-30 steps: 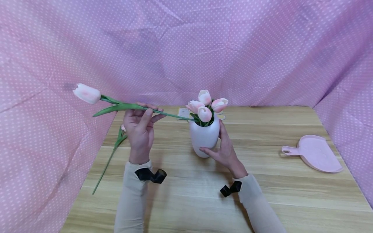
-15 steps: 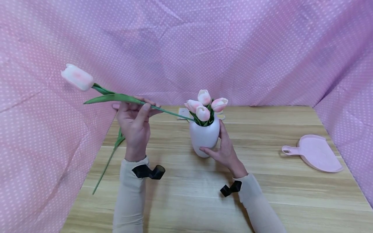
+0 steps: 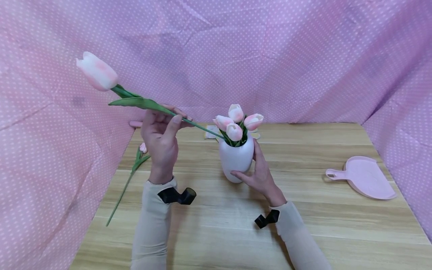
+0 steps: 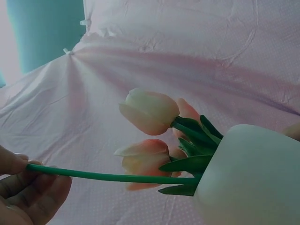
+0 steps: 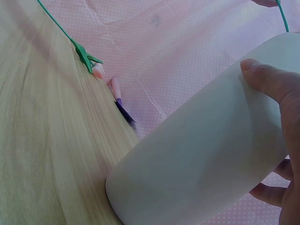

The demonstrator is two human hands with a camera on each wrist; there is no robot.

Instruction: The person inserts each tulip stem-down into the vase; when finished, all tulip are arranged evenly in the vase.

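My left hand [image 3: 161, 144] pinches the green stem of a pale pink tulip [image 3: 98, 72] between thumb and fingers. Its blossom points up to the left, and the stem's lower end reaches the mouth of a white vase [image 3: 236, 161]. In the left wrist view the stem [image 4: 117, 178] runs to the vase rim among green leaves. Several pink-white tulips [image 3: 234, 132] stand in the vase. My right hand [image 3: 260, 174] grips the vase from its right side, thumb across the front, as the right wrist view also shows. The stem's tip is hidden at the rim.
Another tulip [image 3: 129, 178] lies on the wooden table [image 3: 216, 232] at the left. A pink dustpan [image 3: 366, 178] lies at the right. Behind the vase is a small flat card [image 3: 212, 132]. A pink-handled brush [image 5: 117, 91] lies by the polka-dot curtain [image 3: 216, 56].
My left hand has lifted the tulip's blossom higher, so its stem slopes more steeply down to the vase. The hand shifted left, then back right. My right hand keeps its hold on the vase.
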